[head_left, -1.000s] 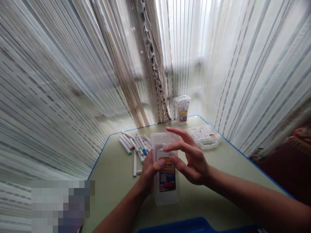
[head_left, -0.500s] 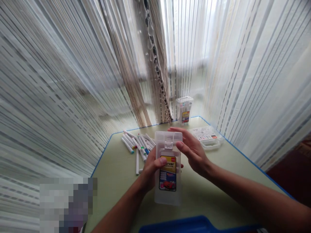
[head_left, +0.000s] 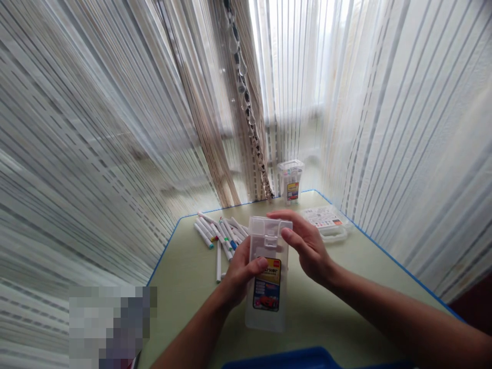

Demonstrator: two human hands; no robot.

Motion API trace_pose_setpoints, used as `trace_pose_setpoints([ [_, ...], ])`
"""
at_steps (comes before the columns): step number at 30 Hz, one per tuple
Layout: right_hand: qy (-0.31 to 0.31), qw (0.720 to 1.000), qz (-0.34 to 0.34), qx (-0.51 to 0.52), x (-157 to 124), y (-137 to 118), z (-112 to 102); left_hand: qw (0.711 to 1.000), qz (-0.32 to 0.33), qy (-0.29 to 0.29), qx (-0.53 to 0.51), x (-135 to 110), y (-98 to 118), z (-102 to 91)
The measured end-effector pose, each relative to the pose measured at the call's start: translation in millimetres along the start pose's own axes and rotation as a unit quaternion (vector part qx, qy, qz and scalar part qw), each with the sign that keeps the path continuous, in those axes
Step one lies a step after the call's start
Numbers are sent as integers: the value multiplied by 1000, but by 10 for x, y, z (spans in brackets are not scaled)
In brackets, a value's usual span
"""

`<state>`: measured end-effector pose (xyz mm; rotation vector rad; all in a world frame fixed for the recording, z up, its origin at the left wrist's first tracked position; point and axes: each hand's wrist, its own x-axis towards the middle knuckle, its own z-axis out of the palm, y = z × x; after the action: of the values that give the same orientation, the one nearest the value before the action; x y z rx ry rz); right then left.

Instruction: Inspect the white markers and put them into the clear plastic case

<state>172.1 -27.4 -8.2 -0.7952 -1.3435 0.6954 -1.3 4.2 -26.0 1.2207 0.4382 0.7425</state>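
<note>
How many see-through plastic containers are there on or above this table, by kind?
Marker boxes: 2 (held marker box, in the left hand; standing marker box, at the back)
Flat case with handle: 1
Total: 3

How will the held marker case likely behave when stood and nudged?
The marker case is probably stiff: its walls look straight in the left hand. It seems light, with no contents visible inside. Tall and narrow, it may tip.
</note>
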Motion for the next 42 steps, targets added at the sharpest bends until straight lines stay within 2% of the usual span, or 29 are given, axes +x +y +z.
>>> trace_pose_setpoints([
  [10,6,1000,-18,-7,-11,-5,-5,999,10,-32,9,12,-6,-27],
  [15,9,1000,-27,-13,-13,-23,-4,999,22,-24,6,-1,-1,-14],
  [26,21,997,-63,-36,-9,-76,12,1000,7,-20,-11,-27,7,9],
  [30,25,999,-41,-25,3,-94,4,1000,8,-25,-5,-22,14,11],
  [35,38,997,30,60,50,-70,-42,998,9,-56,18,-19,21,13],
  [42,68,990,51,115,129,0,-77,997,10,-69,27,-30,-2,-23],
])
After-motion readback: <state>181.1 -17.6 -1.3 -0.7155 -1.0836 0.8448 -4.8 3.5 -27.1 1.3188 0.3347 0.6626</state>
